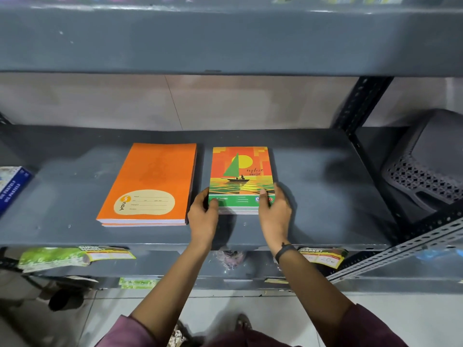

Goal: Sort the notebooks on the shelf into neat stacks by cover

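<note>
1. Shelf: grey metal, holds all items below.
2. Stool: dark plastic, perforated side, beyond shelf's right upright.
3. Orange notebook stack: left of centre, flat, edges squared, label oval w/ "YOU" at near end.
4. Sailboat notebook stack: just right of orange stack, narrow gap between, flat on shelf.
5. Blue box: far left edge, partly out of view.
6. Right hand: grips sailboat stack's near right corner, thumb on cover; dark wristband.
7. Left hand: grips near left corner, thumb on cover.
</note>
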